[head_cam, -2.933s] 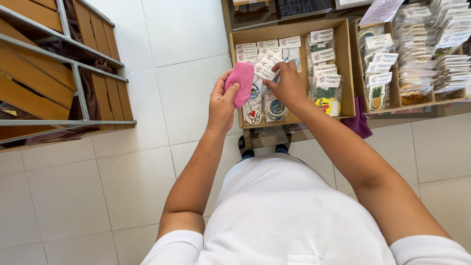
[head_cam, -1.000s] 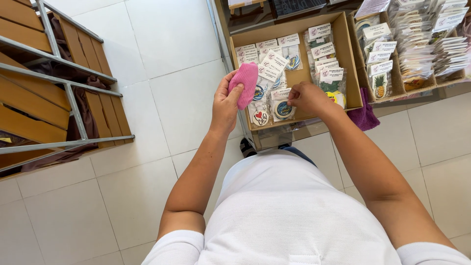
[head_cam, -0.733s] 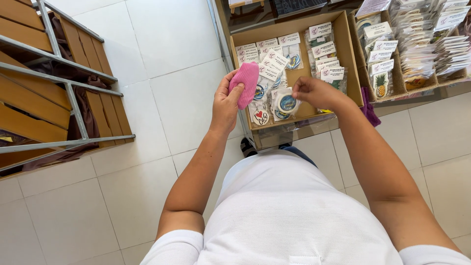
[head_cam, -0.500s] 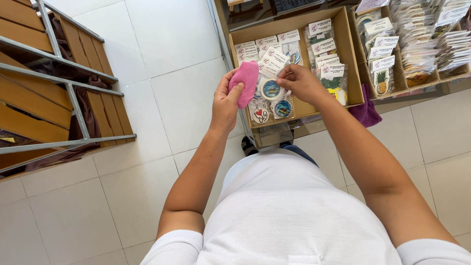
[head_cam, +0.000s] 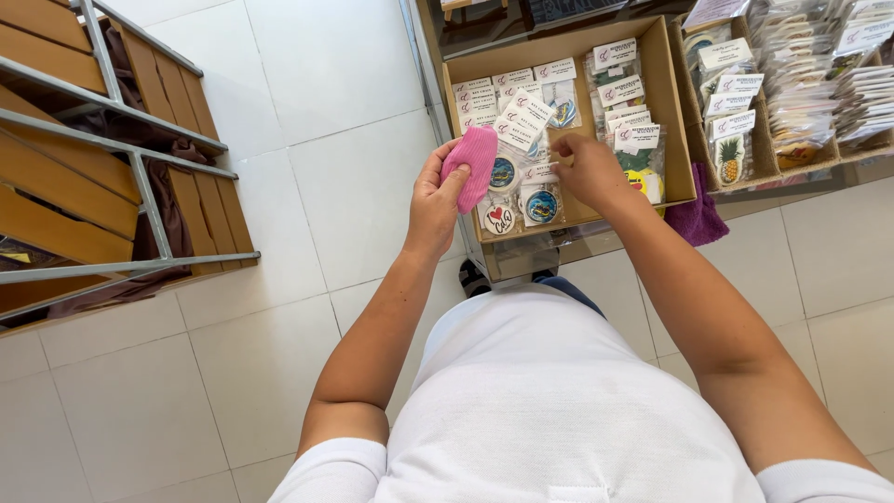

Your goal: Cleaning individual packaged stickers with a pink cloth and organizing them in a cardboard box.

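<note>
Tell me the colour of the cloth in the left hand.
Pink. The cloth, folded in the left hand, shows best in the head view.

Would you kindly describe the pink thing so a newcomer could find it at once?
Start at the open cardboard box of bagged round patches. At its left edge, the left hand holds a folded pink cloth: the only plain, soft, unbagged thing there.

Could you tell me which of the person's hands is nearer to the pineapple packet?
Right. The right hand is over the cardboard box beside the pineapple packet; the left hand, holding the pink cloth, is farther.
</note>
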